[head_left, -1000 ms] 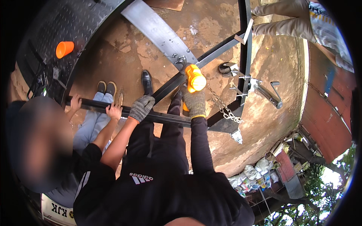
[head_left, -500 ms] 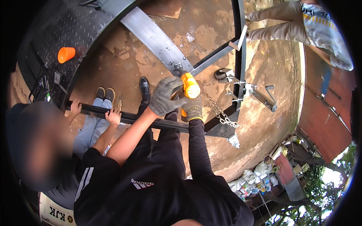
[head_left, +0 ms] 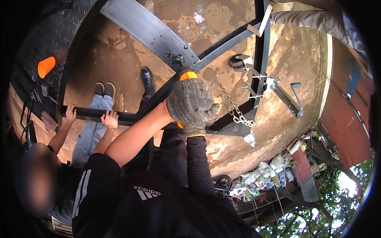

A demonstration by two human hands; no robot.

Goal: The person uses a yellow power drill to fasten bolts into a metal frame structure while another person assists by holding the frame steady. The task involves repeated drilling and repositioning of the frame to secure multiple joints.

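Observation:
My left hand [head_left: 186,99], in a grey knit glove, is closed over the body of an orange cordless impact wrench [head_left: 188,75]. Beneath it my right hand [head_left: 195,129], gloved with a yellow cuff, grips the tool's handle; its fingers are mostly hidden by the left hand. The dark nose of the tool meets the bolts [head_left: 176,59] where a wide grey steel channel [head_left: 139,27] joins the black angled frame [head_left: 222,50]. A metal chain [head_left: 238,117] hangs from the frame just right of my hands.
At left, a co-worker's hands [head_left: 89,117] hold a black bar. An orange cup [head_left: 46,67] stands on the black checker-plate deck [head_left: 35,43]. A crank jack [head_left: 287,97] with a small wheel [head_left: 238,62] juts from the right rail. Another person's legs [head_left: 307,22] show at upper right.
My left hand has moved from beside the impact wrench to wrap over its body. The tool has shifted slightly left and forward to the bolts. The view has shifted.

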